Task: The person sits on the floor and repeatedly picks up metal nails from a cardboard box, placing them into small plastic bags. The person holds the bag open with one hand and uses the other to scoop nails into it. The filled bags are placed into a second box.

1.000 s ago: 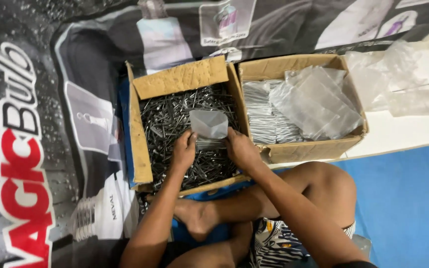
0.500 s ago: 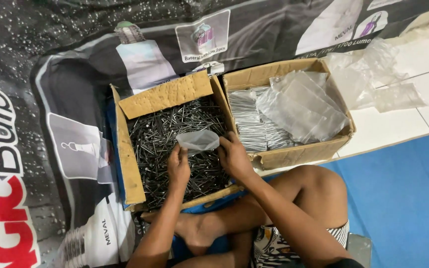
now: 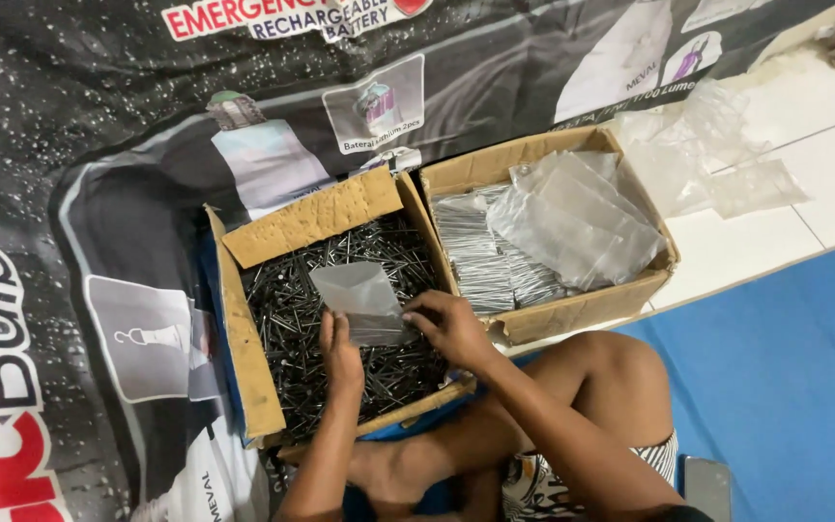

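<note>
Nails (image 3: 292, 319) fill the left cardboard box (image 3: 244, 338), dark and loose. Over them the left hand (image 3: 340, 350) pinches the lower edge of a small clear plastic bag (image 3: 359, 295), and the right hand (image 3: 451, 327) grips its other side, fingers curled. Half a second ago the bag lay flatter and crumpled between the hands; now it stands taller, spread open. To the right, a second box (image 3: 572, 311) holds packed bags (image 3: 475, 256) under loose plastic sleeves (image 3: 572, 227).
</note>
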